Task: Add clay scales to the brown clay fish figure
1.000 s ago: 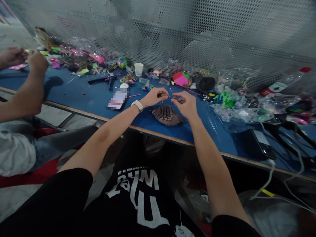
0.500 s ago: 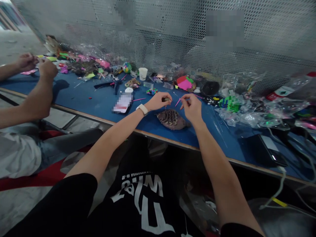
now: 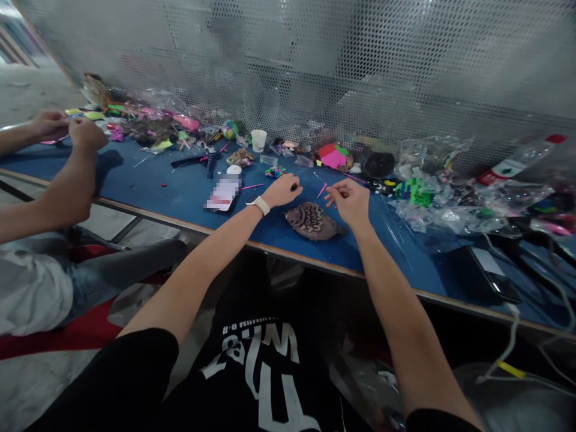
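Observation:
On the blue table lies a brown, fish-shaped clay piece with rows of pale, scale-like marks. Just beyond its left end, my left hand is curled closed; a dark spot shows at the fingers, too small to name. My right hand hovers above and right of the clay piece, thumb and fingers pinched together. Whatever sits in that pinch, if anything, cannot be made out. Close to its fingertips a thin pink stick appears to rest on the table.
Left of my hands lies a phone, with a white paper cup behind. Plastic bags and colourful clay line the perforated metal screen. A bottle lies at right, near a dark box. A co-worker's hands work at left.
My left hand has curled more tightly, and the brownish lump seen at its fingertips no longer shows clearly. Slight movement shows in my right hand, still pinched. The view has shifted a little.

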The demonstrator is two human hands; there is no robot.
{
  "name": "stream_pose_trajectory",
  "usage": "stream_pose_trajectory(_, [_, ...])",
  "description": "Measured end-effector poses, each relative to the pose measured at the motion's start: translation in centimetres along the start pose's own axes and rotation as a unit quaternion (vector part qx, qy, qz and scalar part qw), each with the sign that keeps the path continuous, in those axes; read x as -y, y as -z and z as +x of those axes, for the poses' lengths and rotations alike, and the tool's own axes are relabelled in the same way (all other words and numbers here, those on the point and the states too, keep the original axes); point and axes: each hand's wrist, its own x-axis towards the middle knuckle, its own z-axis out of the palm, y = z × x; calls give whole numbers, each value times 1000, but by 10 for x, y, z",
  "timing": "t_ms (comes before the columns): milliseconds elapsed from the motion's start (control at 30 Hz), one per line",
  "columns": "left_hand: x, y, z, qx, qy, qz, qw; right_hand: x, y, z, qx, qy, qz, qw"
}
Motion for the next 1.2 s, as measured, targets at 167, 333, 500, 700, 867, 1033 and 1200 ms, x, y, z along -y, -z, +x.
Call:
stream_pose_trajectory(167, [3,-2,2,17,31,38,999,-2,4,0,18,37,-51,998])
stream_pose_trajectory(333, [3,-2,-2,23,64,74,995,-4,6,2,31,66,-76,994])
stream_pose_trajectory(500, [-4,2,-10,27,100,87,991,-4,4,0,57,62,-62,995])
stream_pose_trajectory(700, [-31,26,-26,-9,123,132,984,1,1,-2,57,35,-41,997])
stream_pose_trajectory(867, [-23,67,-57,-33,209,173,962,5,2,-3,50,36,-47,997])
stream_pose_trajectory(1033, [9,101,-88,-8,303,179,936,5,2,-3,53,43,-44,997])
stream_pose_trajectory(1200, [23,108,-100,10,383,202,901,6,2,-2,50,47,-47,997])
